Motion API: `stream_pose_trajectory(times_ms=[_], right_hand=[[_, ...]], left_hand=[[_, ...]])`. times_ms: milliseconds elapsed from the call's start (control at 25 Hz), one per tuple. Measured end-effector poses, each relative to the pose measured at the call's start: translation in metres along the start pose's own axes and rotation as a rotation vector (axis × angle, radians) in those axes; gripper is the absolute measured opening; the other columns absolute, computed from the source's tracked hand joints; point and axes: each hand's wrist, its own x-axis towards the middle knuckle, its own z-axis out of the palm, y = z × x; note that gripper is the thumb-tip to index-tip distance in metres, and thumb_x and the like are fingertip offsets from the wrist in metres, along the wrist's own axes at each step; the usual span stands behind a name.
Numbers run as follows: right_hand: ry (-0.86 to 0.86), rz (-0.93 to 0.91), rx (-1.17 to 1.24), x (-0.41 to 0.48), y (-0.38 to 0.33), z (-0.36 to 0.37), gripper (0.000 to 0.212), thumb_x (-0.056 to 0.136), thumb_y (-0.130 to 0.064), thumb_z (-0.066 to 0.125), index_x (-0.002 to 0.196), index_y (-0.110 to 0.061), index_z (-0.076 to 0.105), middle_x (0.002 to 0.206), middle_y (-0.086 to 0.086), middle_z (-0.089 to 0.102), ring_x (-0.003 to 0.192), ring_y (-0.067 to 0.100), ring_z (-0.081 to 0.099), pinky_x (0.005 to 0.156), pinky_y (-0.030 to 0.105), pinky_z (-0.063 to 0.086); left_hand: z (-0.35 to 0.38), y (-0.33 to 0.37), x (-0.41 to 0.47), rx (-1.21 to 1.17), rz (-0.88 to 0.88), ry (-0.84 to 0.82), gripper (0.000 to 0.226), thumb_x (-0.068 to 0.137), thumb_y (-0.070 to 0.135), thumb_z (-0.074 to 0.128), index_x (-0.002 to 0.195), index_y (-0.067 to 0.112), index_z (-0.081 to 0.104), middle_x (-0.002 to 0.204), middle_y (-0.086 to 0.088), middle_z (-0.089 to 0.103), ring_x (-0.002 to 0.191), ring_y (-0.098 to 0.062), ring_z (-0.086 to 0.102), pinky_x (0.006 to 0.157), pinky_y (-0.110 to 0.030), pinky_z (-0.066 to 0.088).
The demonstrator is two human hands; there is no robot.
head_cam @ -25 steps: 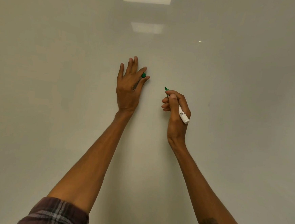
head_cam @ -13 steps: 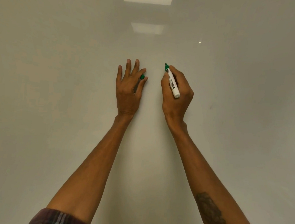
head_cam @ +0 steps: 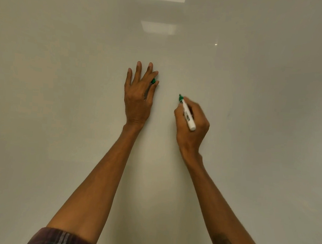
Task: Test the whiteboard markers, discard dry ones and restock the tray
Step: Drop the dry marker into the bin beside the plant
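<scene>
Marker (head_cam: 188, 116), slim white cylinder, and green cap (head_cam: 153, 80) against glossy whiteboard (head_cam: 62, 94).

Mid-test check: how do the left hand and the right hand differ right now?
The left hand lies against the whiteboard with fingers spread; the right hand is curled. The left hand pinches only the small green cap between thumb and forefinger; the right hand grips the white marker, green tip up. The left hand sits higher in view than the right hand. Both are raised at the board.
</scene>
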Motion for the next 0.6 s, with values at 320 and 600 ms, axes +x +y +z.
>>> stream_pose_trajectory(times_ms=[320, 600], right_hand=[[-0.028, -0.231, -0.162, 0.035, 0.012, 0.001, 0.023, 0.091, -0.012, 0.065, 0.111, -0.003, 0.07, 0.089, 0.007, 0.07, 0.074, 0.02, 0.064, 0.063, 0.036, 0.053], [-0.172, 0.063, 0.041, -0.053, 0.022, -0.024, 0.022, 0.089, -0.005, 0.067, 0.11, -0.004, 0.071, 0.09, 0.004, 0.07, 0.076, 0.016, 0.066, 0.066, 0.04, 0.056]], left_hand=[[0.001, -0.001, -0.001, 0.013, 0.005, -0.006, 0.032, 0.102, 0.018, 0.055, 0.132, 0.009, 0.061, 0.142, -0.005, 0.057, 0.142, -0.03, 0.04, 0.121, -0.048, 0.025], [-0.005, 0.002, 0.001, -0.045, -0.046, -0.057, 0.028, 0.101, 0.018, 0.057, 0.125, 0.008, 0.065, 0.142, -0.007, 0.056, 0.142, -0.032, 0.039, 0.122, -0.047, 0.022]])
